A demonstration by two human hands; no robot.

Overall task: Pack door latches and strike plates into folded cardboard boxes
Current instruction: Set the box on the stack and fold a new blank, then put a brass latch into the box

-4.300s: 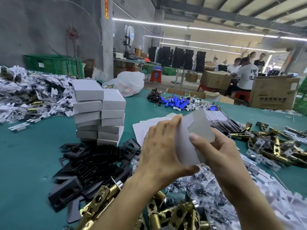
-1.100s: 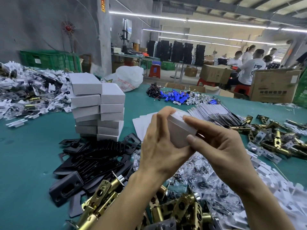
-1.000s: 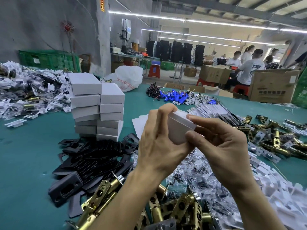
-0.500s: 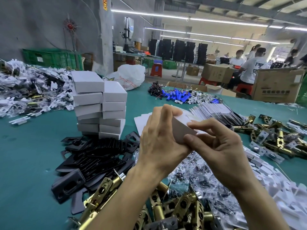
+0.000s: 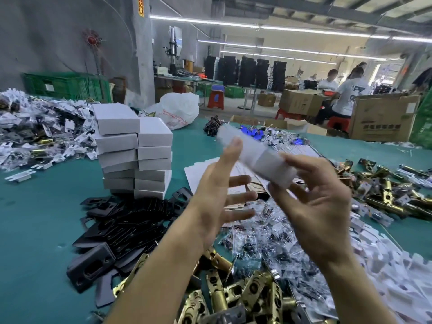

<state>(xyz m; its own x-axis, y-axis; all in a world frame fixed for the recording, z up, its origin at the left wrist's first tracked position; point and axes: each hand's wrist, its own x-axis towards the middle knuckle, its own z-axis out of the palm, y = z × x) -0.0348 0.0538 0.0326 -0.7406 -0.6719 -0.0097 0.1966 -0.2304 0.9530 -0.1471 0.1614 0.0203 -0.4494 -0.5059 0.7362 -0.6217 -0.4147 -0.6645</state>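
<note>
A small white cardboard box (image 5: 257, 157) is held up above the table, to the right of the stack of finished white boxes (image 5: 133, 148). The box is smeared by motion blur, so its flaps cannot be made out. Its nearer, right-hand end is gripped by the right hand (image 5: 320, 206), with the thumb laid on top and the fingers curled beneath. The left hand (image 5: 219, 197) is spread wide below the box's far end, with the fingers straight and apart, and nothing is held in it. Its forefinger tip is raised to the box's edge, though whether contact is made cannot be told through the blur.

Just right of the stack's foot, flat white box blanks (image 5: 201, 174) are laid on the green table (image 5: 35, 218), partly hidden behind the left hand. In front of the stack, black strike plates (image 5: 131, 225) are heaped. Further forward and to the right of the stack, brass door latches (image 5: 233, 295) are piled beneath the forearms. Small clear bags of fittings (image 5: 264, 235) are spread just beyond them, under the right hand. Well to the right of the stack, more brass latches (image 5: 385, 190) are scattered.
</note>
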